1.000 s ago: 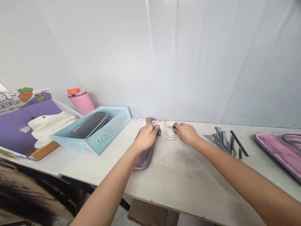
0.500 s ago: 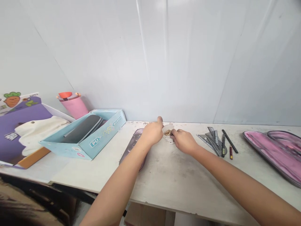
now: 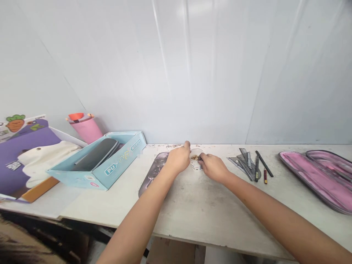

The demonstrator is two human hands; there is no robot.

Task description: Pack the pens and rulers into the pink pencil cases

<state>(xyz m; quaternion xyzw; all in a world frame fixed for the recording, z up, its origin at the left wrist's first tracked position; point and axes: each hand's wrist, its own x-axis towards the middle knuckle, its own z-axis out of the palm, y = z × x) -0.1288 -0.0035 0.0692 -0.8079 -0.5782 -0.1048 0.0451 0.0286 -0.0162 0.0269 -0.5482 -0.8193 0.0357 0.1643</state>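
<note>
A small white paper cup (image 3: 195, 160) stands on the white tabletop (image 3: 209, 216), with brown shavings inside. My right hand (image 3: 213, 168) is at the cup's right side, its fingers pinching a small dark object (image 3: 200, 157) at the rim. My left hand (image 3: 178, 159) sits just left of the cup, thumb raised, and may touch it. Whatever its fingers hold is hidden. Under this hand's wrist lies a dark, shiny flat tray or case (image 3: 153, 174).
To the left stand a light blue box (image 3: 121, 157) holding a dark grey case, a pink tumbler (image 3: 86, 130) and a purple printed board (image 3: 35, 139). To the right lie several rulers and pencils (image 3: 249, 165) and an open pink-lined case (image 3: 316, 179).
The small pinkish-white item seen in my left fingers earlier is no longer visible. Both hands have closed in around the cup, and the view has shifted slightly.
</note>
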